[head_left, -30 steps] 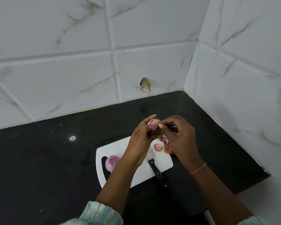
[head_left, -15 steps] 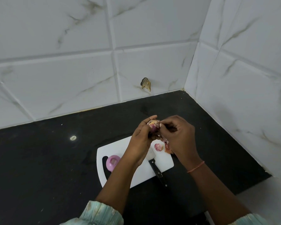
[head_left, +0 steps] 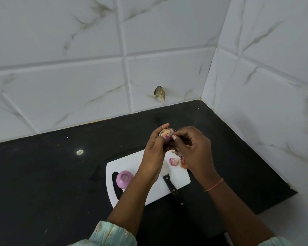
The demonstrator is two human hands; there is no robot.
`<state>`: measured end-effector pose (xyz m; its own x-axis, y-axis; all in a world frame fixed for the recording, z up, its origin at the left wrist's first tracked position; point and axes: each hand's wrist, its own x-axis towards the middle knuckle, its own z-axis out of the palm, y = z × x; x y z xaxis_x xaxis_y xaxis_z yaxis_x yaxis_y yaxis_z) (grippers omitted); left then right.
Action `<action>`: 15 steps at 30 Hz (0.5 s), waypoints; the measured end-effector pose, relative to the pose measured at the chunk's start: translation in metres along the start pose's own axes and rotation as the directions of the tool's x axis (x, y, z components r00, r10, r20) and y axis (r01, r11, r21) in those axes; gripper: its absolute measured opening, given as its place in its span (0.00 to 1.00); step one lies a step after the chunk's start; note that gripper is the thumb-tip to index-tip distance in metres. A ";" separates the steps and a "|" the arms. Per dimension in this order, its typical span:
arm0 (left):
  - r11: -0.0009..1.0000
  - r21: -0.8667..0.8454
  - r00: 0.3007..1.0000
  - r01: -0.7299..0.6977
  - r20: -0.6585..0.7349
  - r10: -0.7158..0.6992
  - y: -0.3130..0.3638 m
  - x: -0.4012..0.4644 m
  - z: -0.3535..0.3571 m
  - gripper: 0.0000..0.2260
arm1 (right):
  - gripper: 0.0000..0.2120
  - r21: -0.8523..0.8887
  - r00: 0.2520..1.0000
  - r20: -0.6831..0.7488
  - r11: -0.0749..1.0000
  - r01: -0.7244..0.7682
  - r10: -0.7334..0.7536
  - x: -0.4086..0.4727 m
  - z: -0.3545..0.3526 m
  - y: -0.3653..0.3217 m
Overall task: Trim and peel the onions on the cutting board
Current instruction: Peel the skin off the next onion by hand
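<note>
Head view, left hand [head_left: 154, 150] gripping onion [head_left: 166, 135], right hand [head_left: 192, 148] pinching its skin, above cutting board [head_left: 130, 163]

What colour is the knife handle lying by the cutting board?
Black, with small pale rivets; the knife handle shows best in the head view, the only one.

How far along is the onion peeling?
One peeled onion already sits on the board, with scraps beside the knife. The left hand holds a second onion while the right hand pinches at its skin. That one remains unfinished.
</note>
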<state>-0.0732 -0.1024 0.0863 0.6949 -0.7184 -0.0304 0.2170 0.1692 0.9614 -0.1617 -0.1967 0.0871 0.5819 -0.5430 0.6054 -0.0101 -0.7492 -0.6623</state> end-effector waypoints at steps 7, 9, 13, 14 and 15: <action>0.999 0.038 1.000 0.023 0.000 -0.023 -0.003 -0.003 -0.001 0.13 | 0.03 -0.208 0.983 0.184 0.978 0.027 0.012 0.008 0.001 0.004; 0.999 0.029 0.999 0.031 0.019 -0.031 -0.003 -0.003 -0.001 0.14 | 0.02 -0.270 0.975 0.220 0.959 0.088 -0.027 0.011 0.001 0.004; 0.999 0.032 0.999 0.030 0.026 -0.031 0.001 -0.003 -0.002 0.14 | 0.02 -0.235 0.967 0.254 0.971 0.047 0.014 0.015 -0.002 0.002; 0.999 0.030 0.999 0.031 0.027 -0.032 0.002 -0.002 -0.003 0.14 | 0.02 -0.210 0.967 0.251 0.978 0.010 0.044 0.016 -0.002 0.003; 0.999 0.021 0.999 0.035 0.028 -0.035 0.002 -0.002 -0.004 0.15 | 0.02 -0.179 0.968 0.236 0.983 -0.042 0.084 0.015 -0.003 0.004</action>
<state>-0.0714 -0.0983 0.0870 0.6676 -0.7424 -0.0568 0.2263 0.1297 0.9654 -0.1554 -0.2092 0.0954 0.7543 -0.4991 0.4266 -0.1794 -0.7817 -0.5973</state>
